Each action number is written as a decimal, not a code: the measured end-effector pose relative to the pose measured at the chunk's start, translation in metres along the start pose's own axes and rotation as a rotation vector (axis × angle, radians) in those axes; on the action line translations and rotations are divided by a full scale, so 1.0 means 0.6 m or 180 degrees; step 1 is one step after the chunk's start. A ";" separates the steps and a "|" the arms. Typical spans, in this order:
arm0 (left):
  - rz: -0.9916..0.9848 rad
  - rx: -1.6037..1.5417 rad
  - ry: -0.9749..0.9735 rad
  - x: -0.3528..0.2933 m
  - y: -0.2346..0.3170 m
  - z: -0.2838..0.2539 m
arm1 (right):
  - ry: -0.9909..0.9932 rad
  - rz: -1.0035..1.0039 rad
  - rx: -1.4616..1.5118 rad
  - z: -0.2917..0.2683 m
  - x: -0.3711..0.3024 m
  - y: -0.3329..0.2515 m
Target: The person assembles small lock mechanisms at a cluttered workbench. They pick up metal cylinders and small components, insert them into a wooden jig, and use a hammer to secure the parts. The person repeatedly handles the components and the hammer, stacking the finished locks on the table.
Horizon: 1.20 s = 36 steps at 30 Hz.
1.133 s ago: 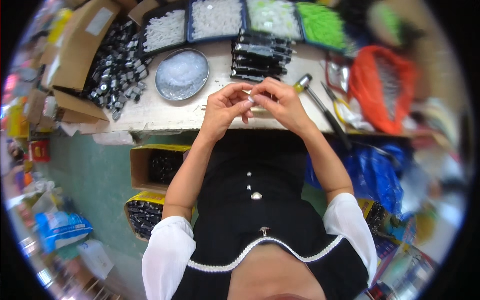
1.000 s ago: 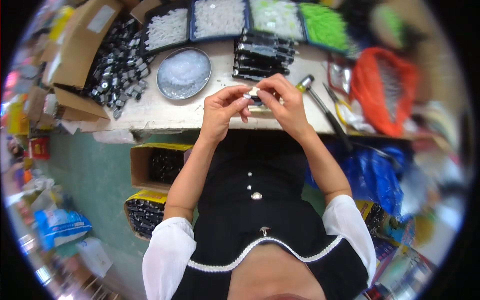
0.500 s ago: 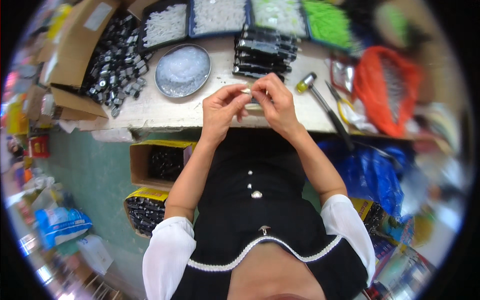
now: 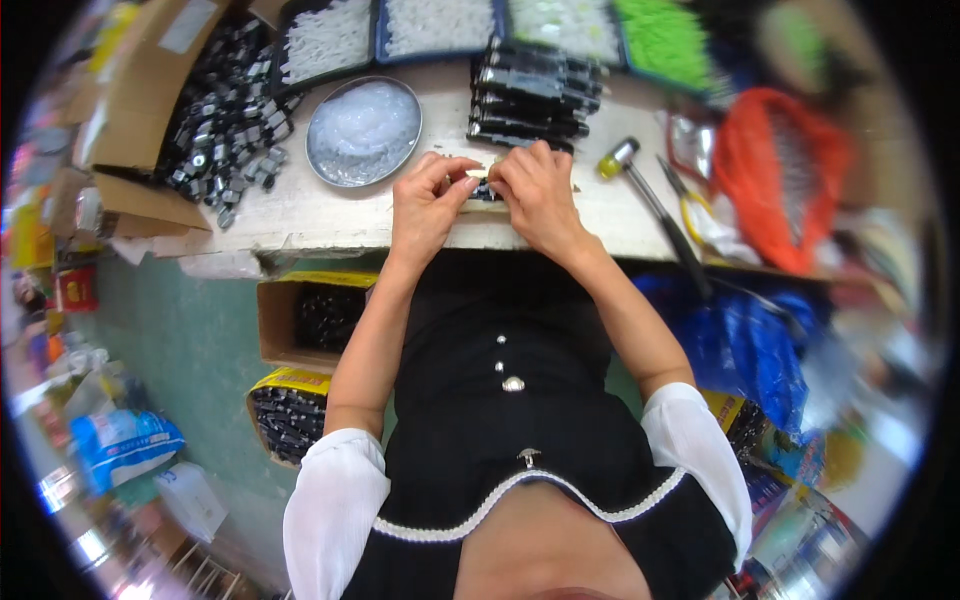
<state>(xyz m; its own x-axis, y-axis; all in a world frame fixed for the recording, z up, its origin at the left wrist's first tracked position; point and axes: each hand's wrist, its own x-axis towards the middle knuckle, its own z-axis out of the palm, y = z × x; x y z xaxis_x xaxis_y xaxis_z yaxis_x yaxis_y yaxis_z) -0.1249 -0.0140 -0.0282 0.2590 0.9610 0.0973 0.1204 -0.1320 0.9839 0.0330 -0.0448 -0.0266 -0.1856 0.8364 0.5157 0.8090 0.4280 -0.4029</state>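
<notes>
Both hands are close together over the near edge of the white worktable [image 4: 340, 222]. Thumb and forefinger of my left hand [image 4: 425, 210] come together in a pinch; anything between them is too small to tell. My right hand [image 4: 540, 195] has its fingers bent and pressed together against a small dark part [image 4: 483, 189], which lies between the hands and is partly covered by them. Just beyond the hands rises a stack of black, pen-like pieces [image 4: 530, 95]. To the left of them rests a round metal dish [image 4: 364, 130] holding a whitish, translucent, gel-like mass.
Black and silver caps [image 4: 225, 130] spill from a cardboard box [image 4: 150, 90] at left. Trays of white [image 4: 330, 40] and green pieces [image 4: 665, 45] line the back. A hammer [image 4: 660, 215], yellow-handled scissors [image 4: 692, 205] and a red bag [image 4: 775, 180] lie at right.
Both hands have lowered slightly toward the table edge and moved a little apart. The dark part between them now shows more. The pale bit seen at my fingertips before is no longer distinct.
</notes>
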 end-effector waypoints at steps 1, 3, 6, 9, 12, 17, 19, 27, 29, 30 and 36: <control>0.0003 0.0031 -0.0008 0.001 -0.001 0.000 | -0.0004 -0.0010 -0.0073 0.001 0.000 0.000; 0.0019 0.0166 -0.0048 0.003 -0.004 0.000 | -0.0008 -0.0030 -0.0221 0.001 0.000 -0.001; 0.0043 0.0304 -0.0090 0.005 -0.002 -0.002 | -0.0017 -0.0027 -0.0145 0.006 -0.001 0.002; 0.0100 0.0358 -0.0118 0.007 0.001 -0.001 | 0.0075 -0.0019 -0.0129 0.002 -0.001 -0.001; 0.0146 0.0409 -0.0127 0.008 -0.004 0.000 | 0.0072 -0.0161 -0.0440 0.013 -0.003 0.002; 0.0283 0.0726 -0.0214 0.013 0.001 0.000 | -0.0084 -0.0230 -0.0490 0.012 -0.003 0.004; 0.0191 0.0786 -0.0265 0.014 0.002 0.000 | -0.0083 -0.0224 -0.0482 0.012 -0.004 0.004; 0.0255 0.1444 -0.0530 0.020 0.012 0.002 | -0.0049 -0.0239 -0.0443 0.006 -0.002 0.000; 0.0048 0.1443 -0.0626 0.030 0.006 0.001 | -0.0124 -0.0187 -0.0236 0.008 -0.004 0.011; -0.0164 0.1303 -0.0704 0.038 0.002 -0.002 | -0.0163 -0.0163 -0.0132 0.009 -0.005 0.015; -0.0096 0.1829 -0.0921 0.052 0.017 -0.001 | -0.0128 -0.0147 0.0270 0.001 -0.003 0.017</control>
<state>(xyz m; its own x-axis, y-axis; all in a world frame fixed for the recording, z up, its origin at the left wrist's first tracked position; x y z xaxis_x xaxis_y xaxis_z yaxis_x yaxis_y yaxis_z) -0.1163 0.0149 -0.0149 0.4860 0.8724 -0.0526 0.6050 -0.2924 0.7406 0.0409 -0.0416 -0.0321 -0.2451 0.8275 0.5051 0.7494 0.4923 -0.4429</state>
